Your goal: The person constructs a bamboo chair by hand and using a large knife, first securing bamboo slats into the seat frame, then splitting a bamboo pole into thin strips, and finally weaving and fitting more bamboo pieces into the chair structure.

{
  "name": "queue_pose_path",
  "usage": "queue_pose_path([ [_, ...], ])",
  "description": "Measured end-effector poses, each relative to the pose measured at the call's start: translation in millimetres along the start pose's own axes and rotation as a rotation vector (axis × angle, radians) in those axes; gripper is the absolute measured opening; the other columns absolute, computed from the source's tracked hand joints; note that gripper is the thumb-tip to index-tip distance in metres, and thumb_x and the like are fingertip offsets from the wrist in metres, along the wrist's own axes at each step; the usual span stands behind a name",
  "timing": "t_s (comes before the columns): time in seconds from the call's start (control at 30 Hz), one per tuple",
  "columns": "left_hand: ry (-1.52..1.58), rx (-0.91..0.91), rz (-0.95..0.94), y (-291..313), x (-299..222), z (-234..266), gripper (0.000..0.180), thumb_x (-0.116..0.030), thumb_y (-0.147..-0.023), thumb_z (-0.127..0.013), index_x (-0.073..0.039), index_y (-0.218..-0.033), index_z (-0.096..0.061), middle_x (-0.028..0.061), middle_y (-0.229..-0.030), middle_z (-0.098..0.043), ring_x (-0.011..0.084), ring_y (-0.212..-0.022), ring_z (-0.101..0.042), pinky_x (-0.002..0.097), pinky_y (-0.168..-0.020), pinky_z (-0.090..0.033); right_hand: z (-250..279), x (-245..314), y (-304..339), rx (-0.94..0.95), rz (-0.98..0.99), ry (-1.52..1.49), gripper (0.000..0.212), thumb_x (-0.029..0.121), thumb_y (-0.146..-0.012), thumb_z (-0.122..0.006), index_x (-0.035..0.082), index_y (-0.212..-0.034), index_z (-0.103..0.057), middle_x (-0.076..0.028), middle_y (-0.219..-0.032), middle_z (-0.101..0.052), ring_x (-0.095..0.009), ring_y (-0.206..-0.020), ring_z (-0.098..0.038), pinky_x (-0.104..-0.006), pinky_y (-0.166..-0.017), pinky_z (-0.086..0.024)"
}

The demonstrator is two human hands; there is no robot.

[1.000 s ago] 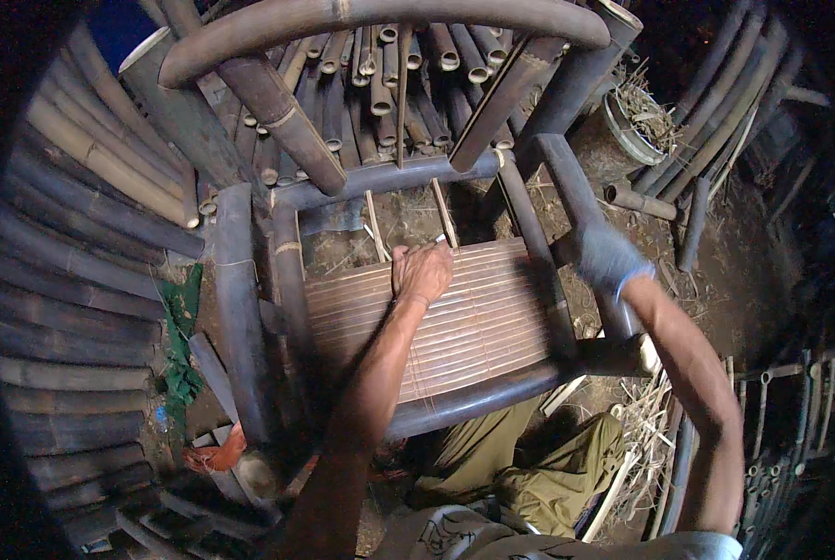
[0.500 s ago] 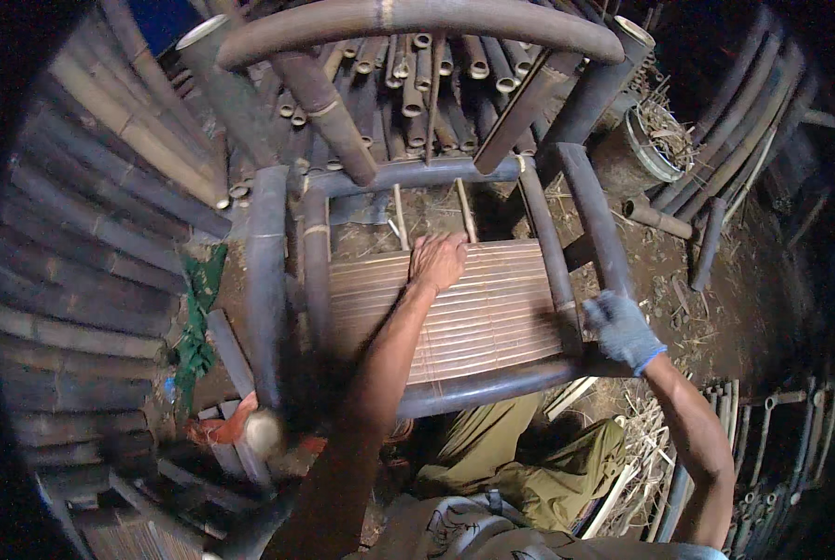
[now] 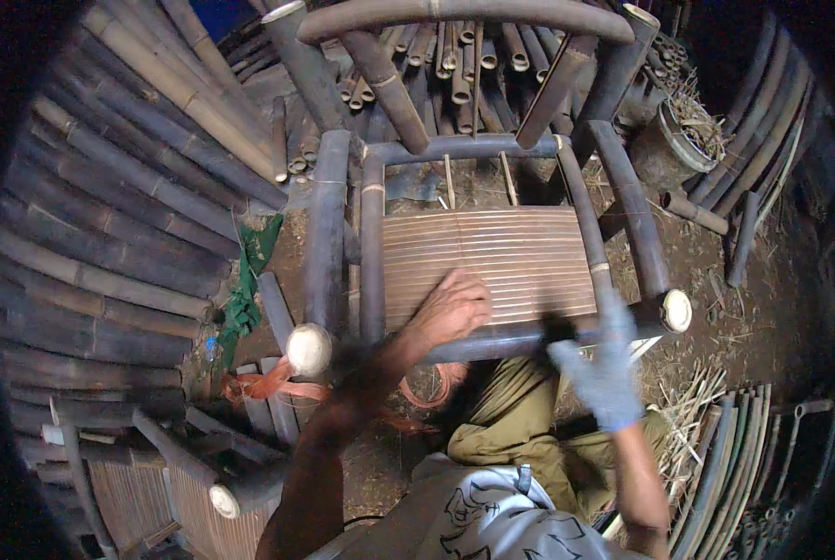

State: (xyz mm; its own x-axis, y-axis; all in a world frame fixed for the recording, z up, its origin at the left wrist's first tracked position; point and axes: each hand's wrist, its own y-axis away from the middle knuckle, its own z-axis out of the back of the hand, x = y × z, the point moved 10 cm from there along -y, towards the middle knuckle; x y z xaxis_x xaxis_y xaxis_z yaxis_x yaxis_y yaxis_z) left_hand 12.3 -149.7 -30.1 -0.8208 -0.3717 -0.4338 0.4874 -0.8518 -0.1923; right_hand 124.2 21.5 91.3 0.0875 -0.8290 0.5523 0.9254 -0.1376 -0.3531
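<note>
A bamboo chair frame [image 3: 343, 233] stands in front of me, its seat partly covered with narrow brown slats [image 3: 520, 257]. My bare left hand [image 3: 453, 306] lies on the slats close to the front rail [image 3: 492, 345], fingers loosely bent and nothing visible in them. My right hand [image 3: 609, 369], in a grey-blue glove, is over the front rail near the right corner. It is blurred by motion, but the thumb and fingers look spread. A dark smear beside its thumb is too blurred to name. Beyond the slats, two thin strips [image 3: 509, 179] cross the uncovered part of the seat.
Bamboo poles [image 3: 128, 215] are stacked along the left, with more cut poles [image 3: 459, 84] behind the chair. A bucket of shavings [image 3: 683, 140] stands at far right. Orange twine [image 3: 278, 381], green cloth [image 3: 250, 289] and another slatted piece [image 3: 128, 495] lie at left.
My left hand has drawn back from the far edge of the slats to near the front rail. My gloved right hand has moved from the chair's right side to the front rail. The view has shifted.
</note>
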Motion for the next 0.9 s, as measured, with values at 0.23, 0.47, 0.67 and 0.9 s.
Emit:
queue_pose_path([
  [0.23,0.174,-0.438,-0.091,-45.0,-33.6,87.3,0.012,-0.014,-0.086,-0.065,-0.009,-0.096,-0.071,0.0098,-0.087,-0.064,0.0295,-0.083,-0.065,0.0395,-0.073,-0.054,-67.1,1.4,15.2,0.369,-0.611,-0.778,0.036,0.034,-0.095,-0.064,0.003,-0.114,-0.065,-0.002,-0.084,-0.060,-0.012,-0.070,-0.057,-0.0299,-0.066,-0.053],
  [0.47,0.070,-0.952,0.466,-21.0,160.8,156.5,0.021,-0.018,-0.095,-0.055,-0.005,-0.102,-0.069,0.0171,-0.104,-0.068,0.0376,-0.097,-0.065,0.0466,-0.084,-0.052,113.2,-32.3,-110.5,-0.287,-0.174,-0.314,0.027,0.025,-0.098,-0.058,0.004,-0.107,-0.071,-0.004,-0.091,-0.065,-0.011,-0.068,-0.060,-0.0261,-0.055,-0.049],
  [0.67,-0.108,-0.090,0.971,-46.4,276.4,1.4,0.039,-0.036,-0.095,-0.047,-0.009,-0.113,-0.070,0.0191,-0.115,-0.067,0.0391,-0.109,-0.063,0.0508,-0.093,-0.049,-11.9,-41.3,-262.0,-0.307,0.128,0.141,0.025,0.028,-0.093,-0.062,0.007,-0.102,-0.072,-0.016,-0.099,-0.070,-0.034,-0.093,-0.067,-0.0399,-0.083,-0.052],
  [0.9,-0.036,0.052,0.994,-58.2,272.3,2.6,0.030,-0.023,-0.087,-0.056,-0.009,-0.107,-0.073,0.0197,-0.116,-0.067,0.0331,-0.112,-0.064,0.0459,-0.098,-0.047,-275.7,-58.5,-265.2,0.461,0.143,0.434,0.022,0.017,-0.088,-0.053,0.008,-0.086,-0.073,-0.021,-0.088,-0.071,-0.040,-0.084,-0.069,-0.0492,-0.074,-0.055],
])
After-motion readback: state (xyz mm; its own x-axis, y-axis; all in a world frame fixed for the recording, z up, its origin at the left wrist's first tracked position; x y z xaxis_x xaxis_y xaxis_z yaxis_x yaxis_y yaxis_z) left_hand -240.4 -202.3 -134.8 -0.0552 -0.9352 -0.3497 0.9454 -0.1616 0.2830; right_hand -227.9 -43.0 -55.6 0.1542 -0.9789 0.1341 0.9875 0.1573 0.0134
